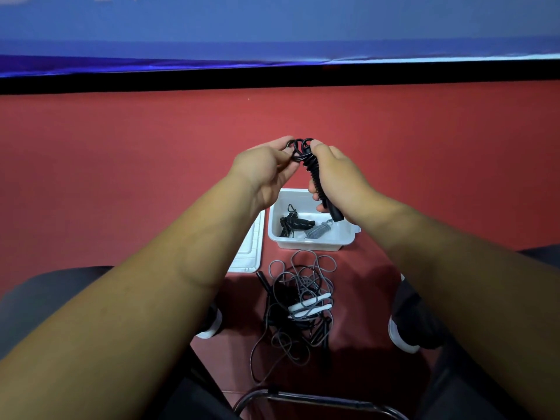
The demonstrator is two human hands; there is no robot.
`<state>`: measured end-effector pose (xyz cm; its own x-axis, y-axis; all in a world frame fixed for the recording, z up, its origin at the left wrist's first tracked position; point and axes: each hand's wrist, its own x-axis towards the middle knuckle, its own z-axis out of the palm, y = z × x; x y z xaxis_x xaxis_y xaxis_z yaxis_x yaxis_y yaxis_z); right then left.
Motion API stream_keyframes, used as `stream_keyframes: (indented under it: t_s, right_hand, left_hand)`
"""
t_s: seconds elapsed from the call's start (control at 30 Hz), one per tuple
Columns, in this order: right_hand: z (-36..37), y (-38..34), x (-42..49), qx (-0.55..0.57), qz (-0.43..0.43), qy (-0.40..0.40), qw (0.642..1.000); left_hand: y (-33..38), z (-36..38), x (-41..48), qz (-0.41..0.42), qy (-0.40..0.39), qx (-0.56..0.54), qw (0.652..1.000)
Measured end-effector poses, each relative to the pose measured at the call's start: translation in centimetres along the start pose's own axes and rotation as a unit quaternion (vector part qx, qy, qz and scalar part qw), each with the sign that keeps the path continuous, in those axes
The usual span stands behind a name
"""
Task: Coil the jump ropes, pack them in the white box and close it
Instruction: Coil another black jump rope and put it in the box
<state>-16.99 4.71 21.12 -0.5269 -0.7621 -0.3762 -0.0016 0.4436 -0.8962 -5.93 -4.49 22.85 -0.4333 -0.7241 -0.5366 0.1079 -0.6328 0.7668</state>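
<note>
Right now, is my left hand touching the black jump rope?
Touching: the head view shows the left hand pinching the top loops of the black jump rope.

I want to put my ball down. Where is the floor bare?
Bare red floor lies beyond the white box and far to either side. It is crowded near the person: the lid beside the box's left wall, the tangled ropes between the shoes.

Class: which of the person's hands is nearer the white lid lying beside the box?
Left. The left hand, pinching the black jump rope, is raised just right of the white lid; the right hand, gripping the same rope, is farther right, over the white box.
</note>
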Motion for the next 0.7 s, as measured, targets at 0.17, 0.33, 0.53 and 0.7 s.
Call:
stream_keyframes:
  t_s: [0.17,0.33,0.53,0.7]
  right_hand:
    - [-0.5,-0.2,-0.1,0.016,0.008,-0.023,1.0]
    - [-1.0,-0.6,-0.5,0.012,0.002,-0.04,0.999]
    - [-1.0,-0.9,-0.5,-0.009,0.012,-0.077,0.997]
    - [-1.1,-0.8,0.1,-0.033,0.024,-0.085,0.996]
  left_hand:
    - [0.5,-0.3,-0.2,-0.019,-0.045,0.054,0.997]
    - [1.2,-0.5,-0.4,0.005,-0.038,0.135,0.99]
    - [0.9,-0.9,-0.2,0.079,-0.005,0.145,0.986]
    - [0.2,-1.2,-0.1,0.18,0.01,0.218,0.959]
